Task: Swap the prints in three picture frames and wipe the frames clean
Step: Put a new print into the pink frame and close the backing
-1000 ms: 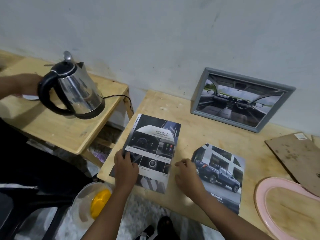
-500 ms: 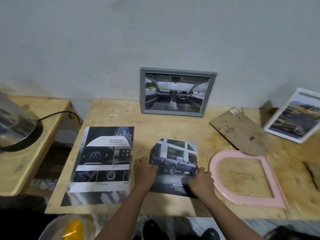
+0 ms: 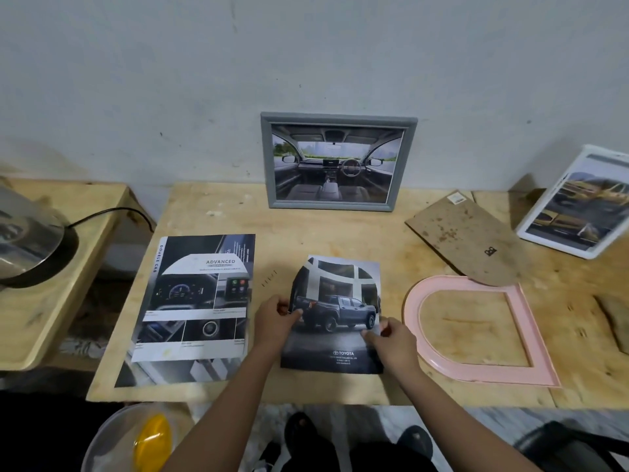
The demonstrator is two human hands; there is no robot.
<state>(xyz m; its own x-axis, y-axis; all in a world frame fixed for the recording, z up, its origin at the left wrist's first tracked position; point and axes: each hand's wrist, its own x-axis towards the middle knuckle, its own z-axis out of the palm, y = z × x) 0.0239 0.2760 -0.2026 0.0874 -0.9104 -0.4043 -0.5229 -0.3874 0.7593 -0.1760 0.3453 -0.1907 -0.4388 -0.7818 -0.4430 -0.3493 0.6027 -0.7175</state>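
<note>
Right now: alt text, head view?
Left hand and right hand pinch opposite side edges of a truck print on a wooden table. An empty pink arched frame lies to its right; a grey frame stands against the wall behind.

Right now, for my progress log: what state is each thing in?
Grey frame: upright against wall, print inside.
Pink arched frame: flat, empty.
White frame: leaning, print inside.
Backing board: out, lying flat.
Brochure: flat, untouched.
Truck print: pinched at both sides.
Left hand: pinching its left edge.
Right hand: pinching right edge.

Glossy paper print (image 3: pixel 335 315), wooden table (image 3: pixel 299 233)
</note>
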